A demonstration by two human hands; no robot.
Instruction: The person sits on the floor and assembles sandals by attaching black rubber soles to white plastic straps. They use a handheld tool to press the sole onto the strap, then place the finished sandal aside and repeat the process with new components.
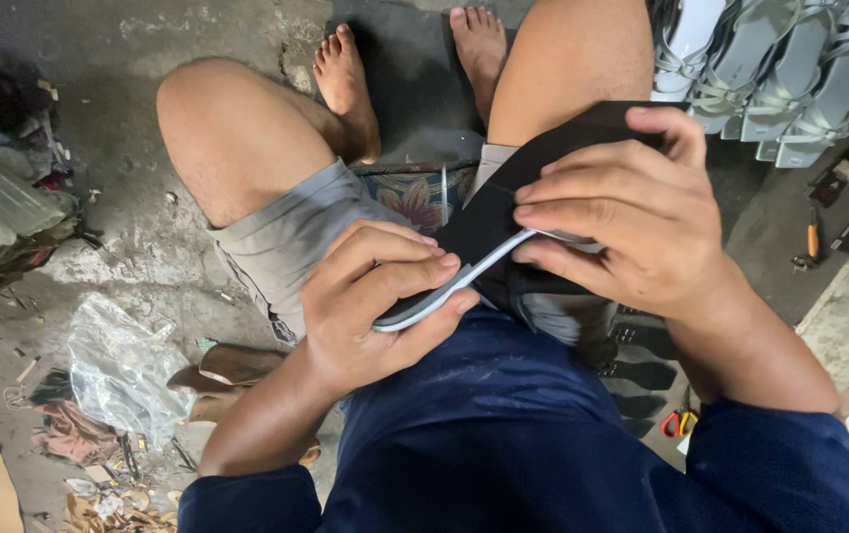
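The person is sitting with bare knees apart, and both hands are working on a flat black sole (503, 212) with a pale grey edge, which is lying across the lap just above the dark blue shirt (503, 434). The left hand (375, 311) is gripping the near end of the sole, fingers curled over the top and thumb pressed against the pale edge, clamped tight on it. The right hand (631, 212) is closing over the far part of the sole, fingertips pressing down along the grey edge and thumb hooked over the black sheet. Right of the sole, a row of pale sandals (770, 69) is leaning together on the floor. Left of the sole, a crumpled clear plastic bag (123, 370) is lying among scraps. Below the right forearm, black cut-out soles (641, 375) are lying flat.
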